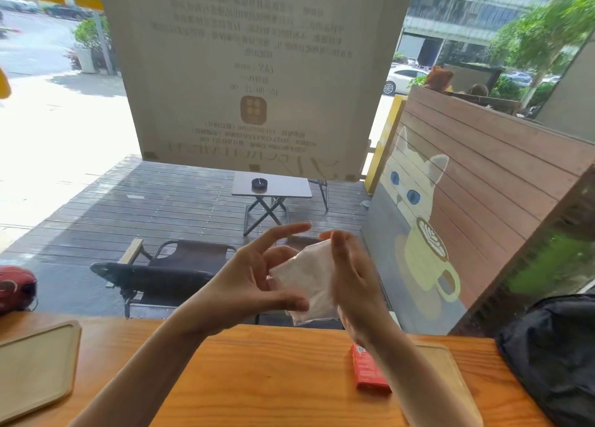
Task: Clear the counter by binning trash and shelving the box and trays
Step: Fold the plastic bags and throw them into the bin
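- Holding a clear plastic wrapper [309, 281] above the counter [257, 378], both hands' grip pinches it: left hand [251, 285], right hand [354, 281].
- Unbinned yet; red box [368, 372] and two trays [35, 362] remain unshelved.

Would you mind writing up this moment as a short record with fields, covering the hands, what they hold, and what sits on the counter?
left hand: raised above the counter, thumb and fingers on the white wrapper, index finger extended
right hand: pressed against the wrapper's other side
white wrapper: crumpled, held between both hands, off the counter
red box: lying on the counter beneath the right forearm
left tray: on the counter, nothing on it
right tray: on the counter, partly hidden by the forearm
black bag: at the counter's right end
counter: wooden, facing a window
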